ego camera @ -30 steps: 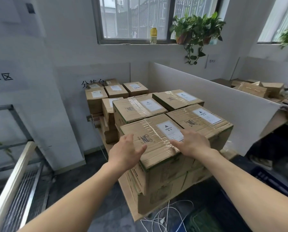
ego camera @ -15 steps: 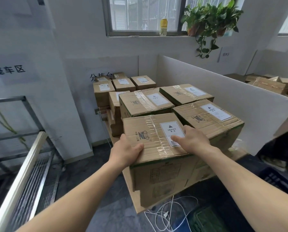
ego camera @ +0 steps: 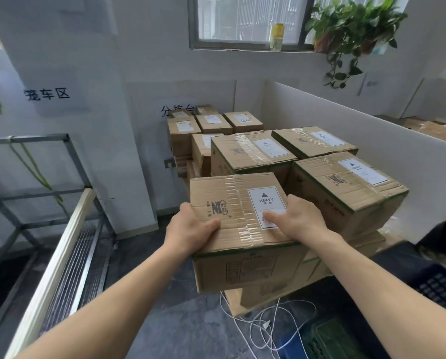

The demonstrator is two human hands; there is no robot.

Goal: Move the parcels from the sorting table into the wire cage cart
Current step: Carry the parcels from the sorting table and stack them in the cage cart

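Observation:
A taped cardboard parcel (ego camera: pixel 232 203) with a white HEAVY label juts out over the near edge of the sorting table (ego camera: pixel 233 301). My left hand (ego camera: pixel 191 231) grips its left edge, thumb on the top face. My right hand (ego camera: pixel 299 218) holds its right side, thumb on the label and fingers curled down between it and the neighbouring parcel (ego camera: pixel 346 182). Two more large parcels (ego camera: pixel 253 151) sit behind, and several small ones (ego camera: pixel 211 123) sit at the back. The wire cage cart (ego camera: pixel 69 255) stands low at the left, its metal frame rising behind.
A white partition (ego camera: pixel 372 156) walls the table's right side. White cables (ego camera: pixel 263 325) trail on the floor under the table edge. A green crate (ego camera: pixel 330 340) and a blue crate (ego camera: pixel 436 288) lie at the lower right. Grey floor separates cart and table.
Both hands went from lying on the parcel's top to gripping its sides. The parcel has slid toward me and turned slightly left, away from its neighbours.

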